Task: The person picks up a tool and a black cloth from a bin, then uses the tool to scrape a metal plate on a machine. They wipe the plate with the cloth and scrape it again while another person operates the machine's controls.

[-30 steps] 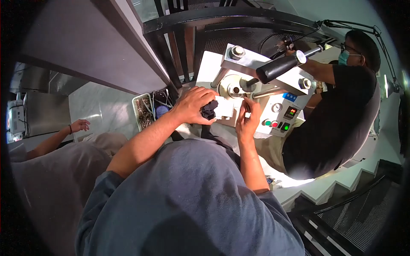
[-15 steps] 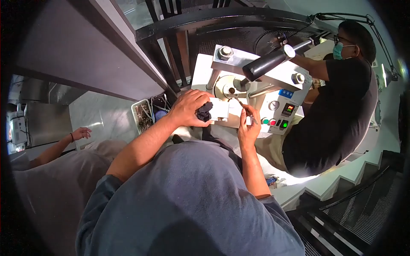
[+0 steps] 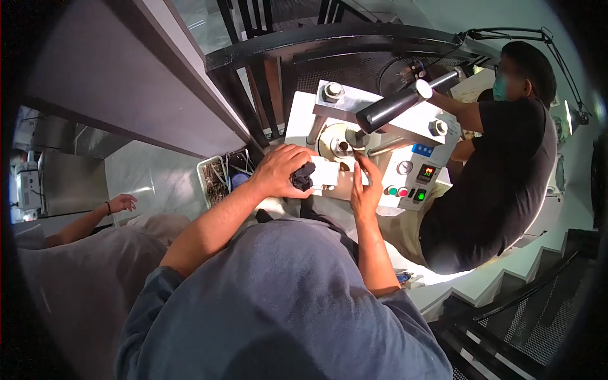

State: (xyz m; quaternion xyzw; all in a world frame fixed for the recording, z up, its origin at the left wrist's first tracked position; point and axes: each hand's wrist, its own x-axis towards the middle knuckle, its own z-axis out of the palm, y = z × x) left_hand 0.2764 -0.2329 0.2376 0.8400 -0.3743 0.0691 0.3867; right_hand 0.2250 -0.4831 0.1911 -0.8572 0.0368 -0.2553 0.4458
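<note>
My left hand [image 3: 279,170] is closed around a crumpled black bundle [image 3: 303,177] that looks like cloth, pressed against the left end of a white block [image 3: 325,171] on the press front. My right hand [image 3: 367,189] is to the right of that block, fingers pointing up toward the round metal fitting [image 3: 334,140] with a dark central hole. Its thumb and forefinger are close together; whatever lies between them is hidden. The benchtop press [image 3: 405,123] has a thick top plate with large bolts and a black cylindrical handle [image 3: 389,106] slanting above the fitting.
On the press panel [image 3: 411,177] are a gauge, lit display and coloured buttons. A seated person in black [image 3: 500,183] is close on the right. Another person's hand [image 3: 122,203] shows at left. A basket of small metal pieces [image 3: 212,183] stands left; a black railing [image 3: 316,39] curves behind.
The slim tool seen in my right hand no longer shows clearly; that hand's fingers now point more upward beside the fitting. My left hand keeps its hold on the black bundle.
</note>
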